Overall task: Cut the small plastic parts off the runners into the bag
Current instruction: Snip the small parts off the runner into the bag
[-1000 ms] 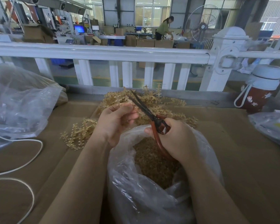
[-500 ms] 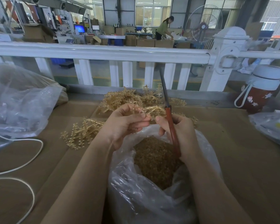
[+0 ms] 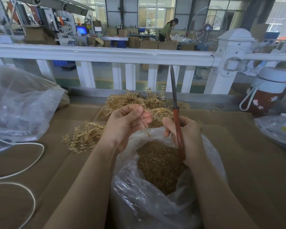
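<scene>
A clear plastic bag (image 3: 147, 204) stands open in front of me, holding a heap of small tan plastic parts (image 3: 158, 164). My left hand (image 3: 125, 124) pinches a thin tan runner (image 3: 158, 111) above the bag's mouth. My right hand (image 3: 186, 138) grips red-handled scissors (image 3: 177, 123), whose closed blades point straight up. The right thumb and forefinger also touch the runner's end. A pile of tan runners (image 3: 135, 100) lies behind the hands, and more runners (image 3: 84, 138) lie to the left on the brown cardboard tabletop (image 3: 254, 162).
A large clear bag (image 3: 20, 103) sits at the left, with a white cord (image 3: 28, 164) looping in front of it. A red and white bottle (image 3: 267, 91) stands at the right, next to another plastic bag (image 3: 277, 129). A white railing (image 3: 106, 55) runs behind the table.
The scissors swung from pointing up-left at the runner to pointing straight up, blades closed. My right thumb and forefinger have moved onto the runner that the left hand holds.
</scene>
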A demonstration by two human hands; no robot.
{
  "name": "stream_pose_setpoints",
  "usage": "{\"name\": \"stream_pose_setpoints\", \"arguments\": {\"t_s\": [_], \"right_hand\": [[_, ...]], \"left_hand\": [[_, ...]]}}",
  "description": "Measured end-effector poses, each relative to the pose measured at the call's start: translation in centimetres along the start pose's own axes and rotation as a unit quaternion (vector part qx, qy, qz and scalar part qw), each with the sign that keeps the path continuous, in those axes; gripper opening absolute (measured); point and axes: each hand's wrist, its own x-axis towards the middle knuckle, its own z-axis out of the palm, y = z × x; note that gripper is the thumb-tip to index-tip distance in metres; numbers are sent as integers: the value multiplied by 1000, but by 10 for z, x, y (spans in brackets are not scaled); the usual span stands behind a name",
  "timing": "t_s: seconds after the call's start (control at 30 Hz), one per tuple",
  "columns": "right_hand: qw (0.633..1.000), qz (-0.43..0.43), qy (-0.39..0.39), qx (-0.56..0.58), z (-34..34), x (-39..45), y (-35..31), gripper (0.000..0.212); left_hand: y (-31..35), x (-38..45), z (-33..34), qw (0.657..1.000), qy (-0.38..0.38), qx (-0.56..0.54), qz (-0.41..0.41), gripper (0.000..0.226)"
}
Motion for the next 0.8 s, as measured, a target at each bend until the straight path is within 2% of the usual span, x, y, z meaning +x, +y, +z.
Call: {"name": "stream_pose_setpoints", "arguments": {"t_s": [0.3,0.4,0.53,0.67,0.73,0.8], "right_hand": [[1000,-11,5,-24,1,-2,-2,29],[992,-52,45,-104,3,0,3,27],[966,-106,98,-214,4,-1,12,43],[910,-231,137,-315,5,-3,15,58],[888,-255,126,-360,4,-4,15,63],[872,-236,95,-418,4,-3,16,62]], "left_hand": [[0,0,2,1000,3,23,21,16],[0,0,1,997,20,49,53,17],[0,1,-1,987,67,103,107,11],[-3,1,-1,974,107,146,135,11],[-4,2,-1,970,108,162,147,11],[-3,2,-1,970,98,166,151,11]]}}
